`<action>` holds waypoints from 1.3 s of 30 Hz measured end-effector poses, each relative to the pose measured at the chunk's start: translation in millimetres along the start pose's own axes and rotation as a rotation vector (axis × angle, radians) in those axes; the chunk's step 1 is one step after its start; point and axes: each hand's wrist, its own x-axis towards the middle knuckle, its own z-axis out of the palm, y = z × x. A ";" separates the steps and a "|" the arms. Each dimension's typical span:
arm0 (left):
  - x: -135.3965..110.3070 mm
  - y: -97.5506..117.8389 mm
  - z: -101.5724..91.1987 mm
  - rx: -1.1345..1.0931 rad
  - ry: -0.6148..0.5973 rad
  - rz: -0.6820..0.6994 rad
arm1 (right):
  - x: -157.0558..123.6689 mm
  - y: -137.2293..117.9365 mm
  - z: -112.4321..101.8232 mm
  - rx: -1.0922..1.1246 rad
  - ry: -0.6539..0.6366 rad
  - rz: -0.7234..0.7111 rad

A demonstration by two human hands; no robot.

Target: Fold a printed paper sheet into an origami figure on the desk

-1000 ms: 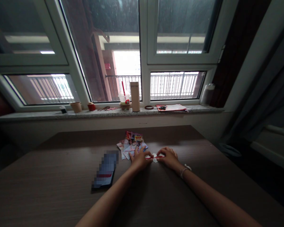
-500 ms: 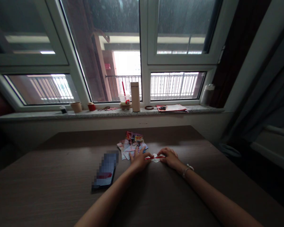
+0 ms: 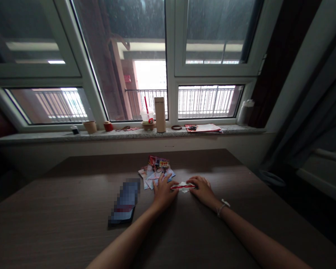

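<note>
A small folded paper (image 3: 184, 187), white with a red band along its middle, lies low over the table between my two hands. My left hand (image 3: 164, 192) pinches its left end between thumb and forefinger, while the other fingers fan out over the picture cards. At the right end, the thumb and fingers of my right hand (image 3: 202, 189) close on the paper; a pale bracelet circles that wrist. Just beyond my left hand, several glossy printed cards (image 3: 152, 172) overlap in a loose pile. My fingers hide both ends of the paper.
A pixelated phone (image 3: 125, 201) lies left of my left forearm on the brown table (image 3: 58, 224). Along the windowsill (image 3: 123, 135) stand a beige flask (image 3: 159, 115), a drink cup with red straw (image 3: 147, 116), a paper cup (image 3: 90, 127), scissors (image 3: 190, 128) and papers (image 3: 208, 128).
The folded paper has opened slightly, with more white showing along the red band at both ends. My fingers have shifted a little at its ends; cards and phone stay put.
</note>
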 end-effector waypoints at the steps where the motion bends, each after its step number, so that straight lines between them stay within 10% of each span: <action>1: 0.1 -0.2 0.3 -0.010 0.005 0.004 | -0.3 0.5 0.8 0.000 0.008 -0.007; 28: 1.4 -1.6 2.4 -0.161 0.231 0.121 | 2.7 6.5 -0.5 0.286 0.227 -0.082; 39: 1.2 0.7 0.6 -0.071 0.121 0.048 | -0.2 3.6 -1.8 0.261 0.160 -0.124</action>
